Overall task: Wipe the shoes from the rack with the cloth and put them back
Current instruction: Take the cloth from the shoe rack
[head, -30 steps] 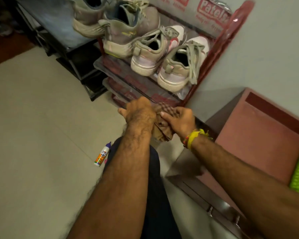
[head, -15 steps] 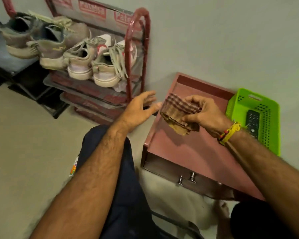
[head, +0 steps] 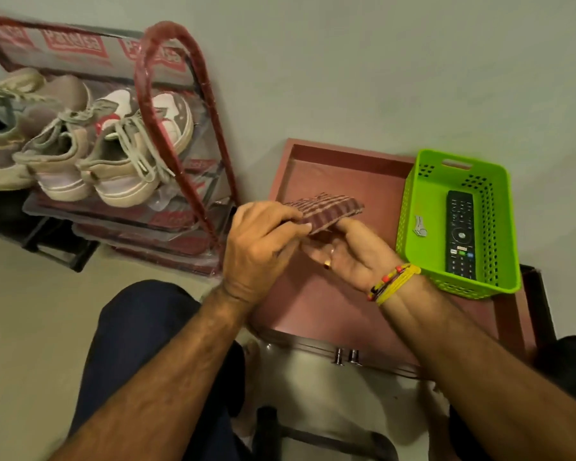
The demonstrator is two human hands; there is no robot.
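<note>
Head view
Cloth: a folded checked cloth (head: pixel 326 209) was held between both hands, above the low reddish table (head: pixel 313 314) and just right of the rack.
Left hand: the left hand (head: pixel 263 247) had its fingers curled over the cloth's near edge, pinching it from above.
Right hand: the right hand (head: pixel 343 257) lay palm up under the cloth, fingers bent up around it; a ring and a yellow thread band showed on it.
Shoes: pale laced shoes (head: pixel 120 161) stood heels outward on the top shelf of the red rack (head: pixel 180 128), against the wall.
Basket: a green basket (head: pixel 409 201) sat on the table's far right, a remote (head: pixel 460 234) lying inside.
Person: dark trouser knees showed below both forearms.
</note>
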